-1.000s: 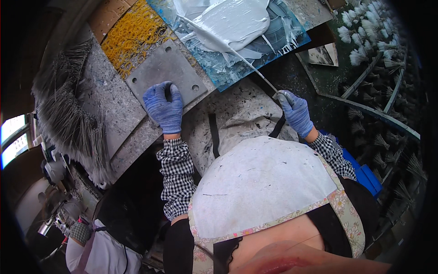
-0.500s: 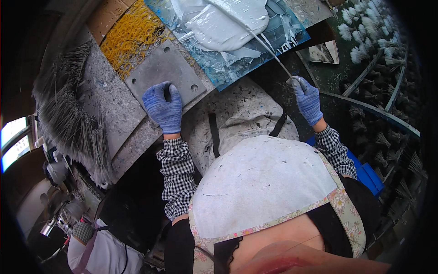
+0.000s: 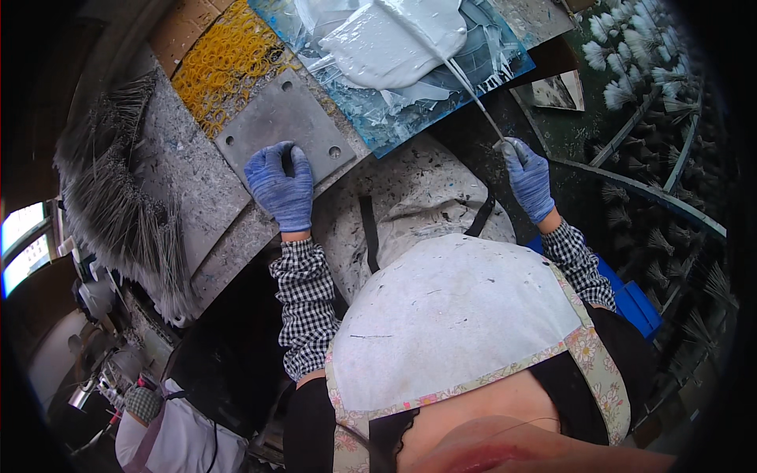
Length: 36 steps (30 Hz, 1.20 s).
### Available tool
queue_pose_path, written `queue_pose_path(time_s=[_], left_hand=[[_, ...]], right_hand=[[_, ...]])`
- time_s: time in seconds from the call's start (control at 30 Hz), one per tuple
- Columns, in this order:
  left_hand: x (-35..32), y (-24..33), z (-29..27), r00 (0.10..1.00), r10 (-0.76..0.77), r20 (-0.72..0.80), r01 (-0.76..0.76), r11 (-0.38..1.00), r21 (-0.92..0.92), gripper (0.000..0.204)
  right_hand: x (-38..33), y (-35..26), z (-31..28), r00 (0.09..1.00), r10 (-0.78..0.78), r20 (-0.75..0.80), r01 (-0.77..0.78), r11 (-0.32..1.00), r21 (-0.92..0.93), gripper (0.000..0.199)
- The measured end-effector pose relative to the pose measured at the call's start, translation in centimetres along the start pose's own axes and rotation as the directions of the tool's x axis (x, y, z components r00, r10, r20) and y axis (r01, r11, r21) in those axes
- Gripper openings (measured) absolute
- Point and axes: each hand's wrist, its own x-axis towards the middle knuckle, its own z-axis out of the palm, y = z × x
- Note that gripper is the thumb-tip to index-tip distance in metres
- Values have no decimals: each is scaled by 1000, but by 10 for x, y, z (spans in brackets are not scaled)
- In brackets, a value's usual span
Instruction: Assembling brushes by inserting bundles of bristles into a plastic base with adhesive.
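Observation:
My right hand [image 3: 527,180], in a blue knit glove, pinches the end of a long thin rod-like tool [image 3: 480,108]. The tool's far part lies in thick white paste [image 3: 394,49], which is spread on a blue, paste-crusted board [image 3: 367,122]. My left hand [image 3: 281,188], gloved the same way, rests at the near edge of a grey metal plate [image 3: 272,118] with holes at its corners. Its fingers are curled, with a dark gap beside the thumb; whatever they may hold is hidden.
Yellow rubber rings [image 3: 225,67] lie beyond the plate. Grey bristle bundles [image 3: 118,189] pile up on the bench's left. At right, a metal rack [image 3: 631,189] holds many bristle tufts, some white-tipped. A blue crate [image 3: 635,307] sits beside me; another person [image 3: 173,430] is at lower left.
My right hand has moved slightly down and right with the tool, whose far part has shifted across the paste. The left hand stays by the plate.

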Motion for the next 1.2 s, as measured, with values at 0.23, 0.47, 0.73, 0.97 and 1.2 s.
queue_pose_path(time_s=[0.23, 0.47, 0.73, 0.97, 1.2], left_hand=[[6, 3, -3, 1000, 4, -13, -5, 1000, -5, 8], [4, 1, 0, 1000, 1, -11, -1, 1000, 1, 8], [1, 1, -1, 1000, -1, -12, 1, 1000, -6, 8], [1, 0, -2, 1000, 5, -6, -5, 1000, -3, 8], [3, 7, 4, 1000, 16, -9, -16, 1000, -13, 8]], right_hand=[[-8, -28, 13, 995, -12, 102, 5, 998, 66, 24], [-13, -27, 21, 991, -43, 127, 35, 997, 69, 22], [-10, -18, 25, 986, -8, 167, -3, 998, 65, 23], [3, -10, 7, 1000, 8, 25, -9, 999, 33, 25], [19, 16, -18, 996, 67, -56, -68, 997, -22, 25]])
